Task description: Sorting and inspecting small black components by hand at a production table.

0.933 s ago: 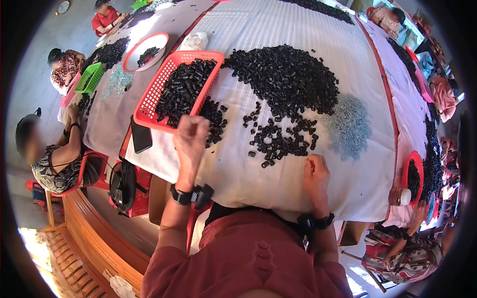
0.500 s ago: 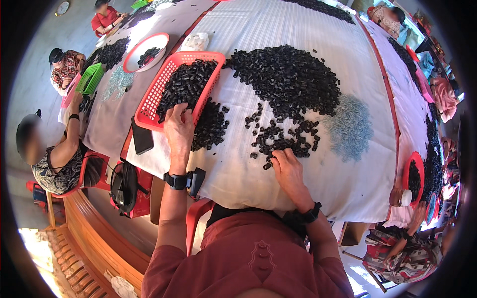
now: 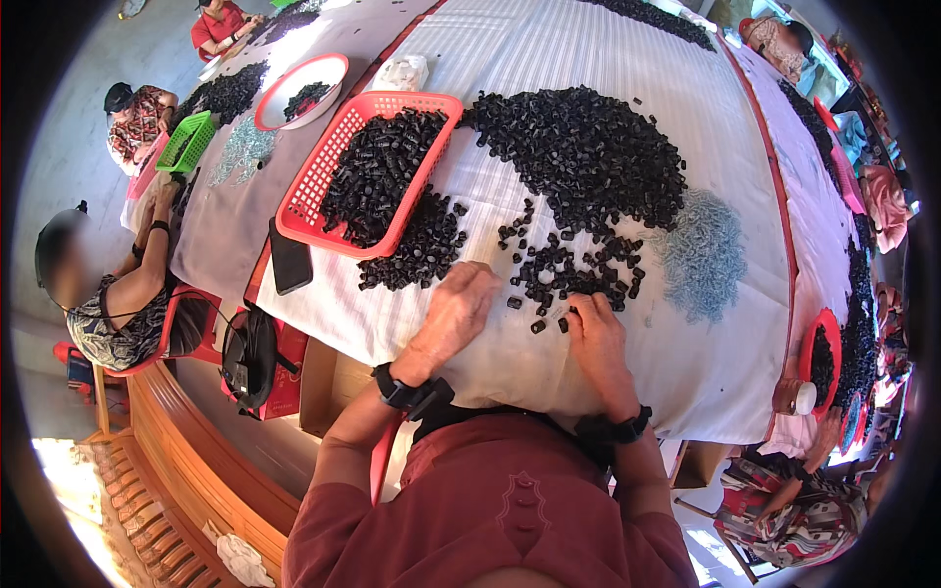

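My right hand (image 3: 598, 338) is closed at the near edge of the loose black pieces, with a small black plastic piece (image 3: 564, 324) at its fingertips. Left of it, my left hand (image 3: 463, 306) hovers over the white cloth, fingers loosely bent and slightly apart, nothing visible in them. Scattered short black cylindrical pieces (image 3: 578, 269) lie just beyond my hands. They spread from a large black heap (image 3: 598, 157). On the left, a red plastic basket (image 3: 302, 201) is tilted on a smaller black pile (image 3: 431, 235), and many similar pieces fill it.
A heap of small pale-blue pieces (image 3: 704, 257) sits right of the black one. Beside the basket are a dark phone (image 3: 291, 263), a white plastic bag (image 3: 402, 73) and a red-rimmed bowl (image 3: 335, 71). A lidded jar (image 3: 795, 397) stands at the right edge. Other people work around the tables.
My left hand has left the basket and moved right, toward my right hand. My right hand stays by the scattered pieces. The whole view has shifted slightly.
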Tool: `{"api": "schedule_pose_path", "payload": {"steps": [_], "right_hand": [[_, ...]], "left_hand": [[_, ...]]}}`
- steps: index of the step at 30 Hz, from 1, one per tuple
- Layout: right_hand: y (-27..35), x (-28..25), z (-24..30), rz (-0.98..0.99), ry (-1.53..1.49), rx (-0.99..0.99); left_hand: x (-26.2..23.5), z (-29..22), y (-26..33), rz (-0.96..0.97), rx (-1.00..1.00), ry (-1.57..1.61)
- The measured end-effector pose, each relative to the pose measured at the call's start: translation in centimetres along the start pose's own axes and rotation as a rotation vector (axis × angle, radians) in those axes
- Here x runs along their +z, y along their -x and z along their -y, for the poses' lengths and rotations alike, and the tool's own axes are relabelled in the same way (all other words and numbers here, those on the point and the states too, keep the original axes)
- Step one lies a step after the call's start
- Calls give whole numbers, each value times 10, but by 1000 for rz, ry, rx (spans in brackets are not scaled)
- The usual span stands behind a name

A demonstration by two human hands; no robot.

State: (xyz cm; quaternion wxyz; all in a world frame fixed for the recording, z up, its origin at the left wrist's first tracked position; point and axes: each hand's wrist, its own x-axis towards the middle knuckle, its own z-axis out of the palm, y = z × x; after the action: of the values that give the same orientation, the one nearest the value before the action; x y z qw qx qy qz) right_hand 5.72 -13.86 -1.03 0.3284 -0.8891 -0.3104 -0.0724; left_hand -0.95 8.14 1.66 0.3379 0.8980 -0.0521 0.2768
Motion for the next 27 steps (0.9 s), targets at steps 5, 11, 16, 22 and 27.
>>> {"api": "schedule_pose_path", "payload": {"steps": [5, 11, 16, 22, 27], "right_hand": [[-2, -5, 4, 3, 15, -77], [-8, 12, 13, 39, 201, -245], [-6, 14, 14, 63, 219, -169], [-6, 13, 4, -66, 89, -118], [-2, 5, 2, -146, -407, 91]], "left_hand": [[14, 0, 5, 134, -39, 80], [10, 7, 6, 99, -56, 49], [15, -2, 9, 171, -33, 72], [33, 5, 10, 282, -39, -71], [27, 1, 11, 288, -134, 33]]}}
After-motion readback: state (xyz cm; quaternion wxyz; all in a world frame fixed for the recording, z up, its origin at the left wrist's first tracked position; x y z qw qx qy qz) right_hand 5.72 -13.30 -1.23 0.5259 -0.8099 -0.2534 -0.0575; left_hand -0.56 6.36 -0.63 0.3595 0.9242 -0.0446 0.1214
